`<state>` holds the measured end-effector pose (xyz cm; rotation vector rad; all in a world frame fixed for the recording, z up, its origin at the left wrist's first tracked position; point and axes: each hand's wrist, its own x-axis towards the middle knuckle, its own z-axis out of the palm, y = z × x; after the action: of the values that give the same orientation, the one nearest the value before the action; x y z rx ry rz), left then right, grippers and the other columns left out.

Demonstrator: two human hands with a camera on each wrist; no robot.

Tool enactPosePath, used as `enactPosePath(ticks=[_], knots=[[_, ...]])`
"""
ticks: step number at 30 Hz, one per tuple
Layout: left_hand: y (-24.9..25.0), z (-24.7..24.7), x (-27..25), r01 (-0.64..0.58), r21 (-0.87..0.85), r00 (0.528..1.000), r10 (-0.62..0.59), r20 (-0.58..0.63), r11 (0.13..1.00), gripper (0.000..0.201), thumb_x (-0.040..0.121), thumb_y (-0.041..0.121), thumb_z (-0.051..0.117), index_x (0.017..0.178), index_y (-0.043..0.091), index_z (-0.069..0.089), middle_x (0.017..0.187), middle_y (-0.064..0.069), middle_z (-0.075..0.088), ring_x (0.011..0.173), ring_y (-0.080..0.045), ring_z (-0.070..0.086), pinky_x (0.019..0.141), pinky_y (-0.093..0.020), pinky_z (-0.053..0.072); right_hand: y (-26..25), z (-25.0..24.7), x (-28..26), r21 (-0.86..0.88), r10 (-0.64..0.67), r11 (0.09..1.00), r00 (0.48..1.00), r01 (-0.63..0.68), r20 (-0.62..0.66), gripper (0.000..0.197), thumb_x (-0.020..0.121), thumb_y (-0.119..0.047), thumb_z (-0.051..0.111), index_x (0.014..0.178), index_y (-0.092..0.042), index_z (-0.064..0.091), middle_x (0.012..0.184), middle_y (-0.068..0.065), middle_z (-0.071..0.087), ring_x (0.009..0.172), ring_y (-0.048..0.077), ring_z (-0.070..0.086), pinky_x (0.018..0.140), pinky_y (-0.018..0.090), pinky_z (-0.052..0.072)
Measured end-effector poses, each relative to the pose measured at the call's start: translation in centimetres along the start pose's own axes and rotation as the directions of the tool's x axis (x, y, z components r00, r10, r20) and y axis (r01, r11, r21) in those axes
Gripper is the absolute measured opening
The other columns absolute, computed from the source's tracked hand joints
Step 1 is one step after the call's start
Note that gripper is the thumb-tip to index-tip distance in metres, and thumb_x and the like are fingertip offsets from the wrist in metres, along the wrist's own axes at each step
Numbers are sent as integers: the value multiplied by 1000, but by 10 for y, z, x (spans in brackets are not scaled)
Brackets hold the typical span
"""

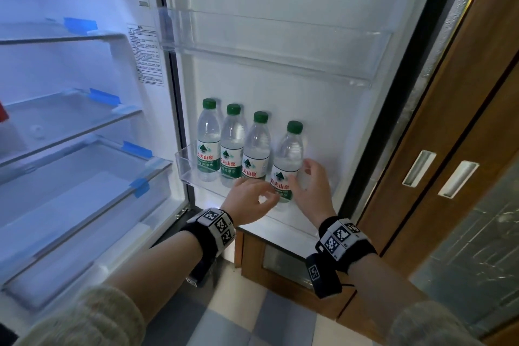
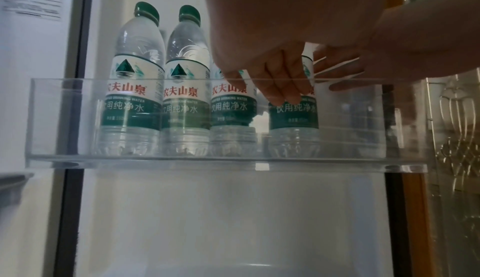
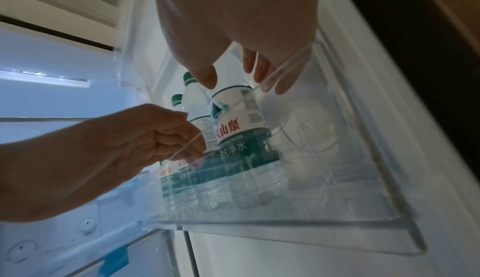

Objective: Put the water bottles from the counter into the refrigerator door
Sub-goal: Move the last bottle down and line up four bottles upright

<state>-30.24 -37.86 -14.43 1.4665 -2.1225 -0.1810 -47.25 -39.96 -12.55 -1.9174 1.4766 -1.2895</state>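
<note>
Head view: four clear, green-capped water bottles (image 1: pixel 233 146) upright in door bin (image 1: pixel 184 166).

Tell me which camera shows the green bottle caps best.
The head view: all four green caps show unobstructed in a row above the lower door bin. The left wrist view shows only two caps, since the left hand hides the others. The right wrist view catches two caps, partly hidden.

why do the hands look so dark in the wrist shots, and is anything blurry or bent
Left wrist view: the left hand is backlit by the pale door liner and the clear door bin shows reflections. Right wrist view: the right hand is a dim silhouette against the interior light, with soft detail. Head view: evenly lit and sharper, but wide-angle bending curves the door edge.
</note>
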Motion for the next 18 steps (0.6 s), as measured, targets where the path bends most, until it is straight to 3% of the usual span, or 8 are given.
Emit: enactPosePath(ticks=[2,4,7,9,12,15,18], knots=[[2,-3,-7,26,-2,1000,-26,-11,1000,30,94,46,48,104,26,68,104,12,70,98,-3,56,103,-29,29,-6,-2,-11,-19,-73,997,997,73,-3,38,92,-19,61,126,-10,48,117,-3,46,106,6,45,83,8,34],[3,-6,-17,60,-1,998,-60,-29,998,30,94,45,49,103,25,68,102,11,70,98,-5,56,104,-30,30,-14,-4,-23,-34,-175,984,984,175,-11,34,93,-13,58,125,-7,49,118,1,48,105,6,46,83,7,40],[5,-9,-37,106,37,993,-104,-64,994,31,92,48,48,98,24,67,100,11,68,99,-8,57,105,-33,33,-29,-5,-46,-65,-337,940,941,335,-16,29,91,-8,56,120,-6,53,116,6,53,104,9,51,87,19,50],[6,-13,-53,152,68,986,-146,-80,986,33,92,49,46,99,22,65,105,8,66,105,-10,56,107,-36,32,-37,-5,-61,-126,-428,898,904,423,-19,29,90,-13,54,118,-6,55,117,8,57,108,14,53,93,26,49],[8,-19,-84,207,89,973,-195,-128,974,33,94,48,43,103,22,62,114,7,62,114,-13,52,109,-37,27,-50,-5,-87,-215,-538,829,841,515,-60,33,87,-18,49,114,-5,61,116,9,62,111,18,54,99,28,44],[15,-22,-119,139,36,979,-131,-156,990,37,94,48,39,108,24,63,121,8,62,120,-13,50,106,-31,23,-62,-2,-115,-244,-669,735,737,633,-101,28,83,-9,52,106,-4,67,112,10,66,112,19,54,104,36,38],[23,-19,-155,16,27,996,-13,-89,1000,48,93,52,31,113,26,66,121,10,64,125,-12,48,109,-35,26,-74,3,-139,-280,-745,655,662,702,-81,30,78,-5,56,106,-7,67,115,9,67,117,19,53,112,44,28]])
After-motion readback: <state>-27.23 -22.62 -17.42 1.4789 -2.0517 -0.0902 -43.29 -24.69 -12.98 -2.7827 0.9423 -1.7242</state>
